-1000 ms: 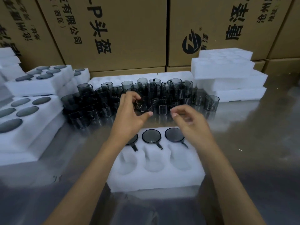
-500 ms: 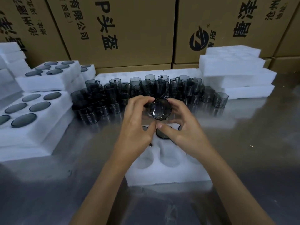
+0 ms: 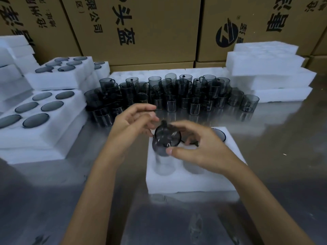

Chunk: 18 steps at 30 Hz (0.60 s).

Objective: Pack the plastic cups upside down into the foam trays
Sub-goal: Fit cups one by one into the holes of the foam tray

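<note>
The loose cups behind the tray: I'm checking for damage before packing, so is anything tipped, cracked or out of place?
One cup in the back row of the loose cups leans instead of standing upright. No cracks or spills are visible, though the cup in the right hand is motion-blurred.

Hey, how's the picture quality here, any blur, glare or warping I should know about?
Head view: the cup in the right hand is motion-smeared, as are the left hand fingertips; the steel table shows soft glare and reflections; wide-angle warping bends the cardboard boxes at the edges; the lighting is dim.
</note>
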Motion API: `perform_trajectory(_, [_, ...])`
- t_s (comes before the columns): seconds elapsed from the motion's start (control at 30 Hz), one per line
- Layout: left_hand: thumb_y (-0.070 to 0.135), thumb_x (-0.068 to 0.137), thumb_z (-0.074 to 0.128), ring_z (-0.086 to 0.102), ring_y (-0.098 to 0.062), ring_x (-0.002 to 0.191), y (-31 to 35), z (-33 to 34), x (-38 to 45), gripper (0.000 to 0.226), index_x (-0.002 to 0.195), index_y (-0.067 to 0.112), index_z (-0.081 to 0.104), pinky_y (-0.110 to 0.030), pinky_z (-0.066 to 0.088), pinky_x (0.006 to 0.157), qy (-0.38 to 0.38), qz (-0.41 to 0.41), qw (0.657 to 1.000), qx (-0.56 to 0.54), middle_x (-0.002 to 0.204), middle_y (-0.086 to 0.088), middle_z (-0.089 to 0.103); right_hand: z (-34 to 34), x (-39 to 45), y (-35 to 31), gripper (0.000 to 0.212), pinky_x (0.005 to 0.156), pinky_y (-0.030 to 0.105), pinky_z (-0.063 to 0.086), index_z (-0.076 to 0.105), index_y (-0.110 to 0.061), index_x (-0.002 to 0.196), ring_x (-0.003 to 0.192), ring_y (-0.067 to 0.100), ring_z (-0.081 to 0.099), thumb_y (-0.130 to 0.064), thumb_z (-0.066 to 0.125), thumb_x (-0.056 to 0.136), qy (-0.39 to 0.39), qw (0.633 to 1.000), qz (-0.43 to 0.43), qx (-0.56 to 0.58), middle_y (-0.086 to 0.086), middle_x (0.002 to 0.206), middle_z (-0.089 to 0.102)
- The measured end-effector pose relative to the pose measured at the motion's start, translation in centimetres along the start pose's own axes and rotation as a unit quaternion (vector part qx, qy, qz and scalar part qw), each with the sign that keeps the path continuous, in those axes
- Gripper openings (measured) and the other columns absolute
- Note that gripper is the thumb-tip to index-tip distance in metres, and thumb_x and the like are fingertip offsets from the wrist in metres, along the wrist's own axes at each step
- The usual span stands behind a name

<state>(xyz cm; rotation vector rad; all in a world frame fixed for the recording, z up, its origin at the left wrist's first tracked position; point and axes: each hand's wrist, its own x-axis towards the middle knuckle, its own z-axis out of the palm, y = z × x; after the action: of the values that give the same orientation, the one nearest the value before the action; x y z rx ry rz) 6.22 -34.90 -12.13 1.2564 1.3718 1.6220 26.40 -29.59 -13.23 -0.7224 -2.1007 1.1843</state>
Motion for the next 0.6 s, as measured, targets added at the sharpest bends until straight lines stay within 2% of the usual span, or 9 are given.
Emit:
perform_trajectory(0.1, [0.035,0.078,0.073,0.066,-0.013,0.086,-0.3,-0.7,-0.2,0.032,0.103,0.015,0.073,-0.025,0.055,0.078,-0.070,-0.065,0.994,0.048,0.097,-0.005,0.075,0.6,-0.2,-0.3,0.037,0.089,0.028,0.048,0.069,-0.037,0.111,0.101,0.004,0.062,-0.029,0.078,0.075,-0.062,0.997,-0.012,-0.033,-0.017,0.105,0.071])
perform_trajectory(0.17, [0.032,0.074,0.076,0.066,-0.015,0.085,-0.4,-0.9,-0.3,0.030,0.096,0.012,0.075,-0.021,0.054,0.076,-0.102,-0.070,0.990,0.067,0.093,-0.006,0.074,0.4,-0.3,-0.4,0.035,0.091,0.033,0.048,0.070,-0.037,0.108,0.101,0.005,0.062,-0.031,0.077,0.074,-0.076,0.997,-0.005,-0.033,-0.015,0.103,0.071])
perform_trajectory(0.3, [0.031,0.069,0.080,0.067,-0.020,0.082,-0.7,-1.6,-0.3,0.021,0.085,0.017,0.077,-0.022,0.056,0.075,-0.157,-0.092,0.980,0.084,0.089,-0.009,0.074,-0.1,-0.3,-0.3,0.035,0.088,0.025,0.046,0.070,-0.039,0.104,0.101,0.005,0.056,-0.043,0.076,0.070,-0.103,0.993,0.015,-0.059,-0.015,0.100,0.066])
perform_trajectory(0.37, [0.032,0.069,0.080,0.064,-0.016,0.077,-0.9,-1.7,-0.2,0.023,0.086,0.018,0.077,-0.021,0.054,0.068,-0.169,-0.100,0.976,0.094,0.084,-0.005,0.073,-0.1,-0.4,-0.2,0.034,0.092,0.020,0.042,0.070,-0.044,0.106,0.109,0.001,0.050,-0.041,0.081,0.073,-0.107,0.991,0.020,-0.071,-0.017,0.106,0.064])
perform_trajectory(0.47, [0.036,0.071,0.086,0.054,-0.007,0.065,-1.0,-1.8,-0.1,0.028,0.090,0.018,0.075,-0.019,0.042,0.055,-0.167,-0.110,0.972,0.119,0.077,0.003,0.065,-0.5,-0.5,-0.1,0.039,0.104,0.017,0.030,0.067,-0.056,0.110,0.125,-0.006,0.038,-0.038,0.081,0.078,-0.122,0.988,0.008,-0.091,-0.028,0.119,0.060])
perform_trajectory(0.6, [0.045,0.065,0.083,0.050,-0.007,0.069,-1.3,-1.9,0.0,0.038,0.097,0.028,0.072,-0.021,0.039,0.054,-0.138,-0.142,0.969,0.147,0.081,0.005,0.057,-1.2,-0.5,0.2,0.050,0.114,0.026,0.020,0.056,-0.070,0.118,0.133,-0.006,0.026,-0.058,0.073,0.073,-0.154,0.980,0.008,-0.127,-0.033,0.132,0.050])
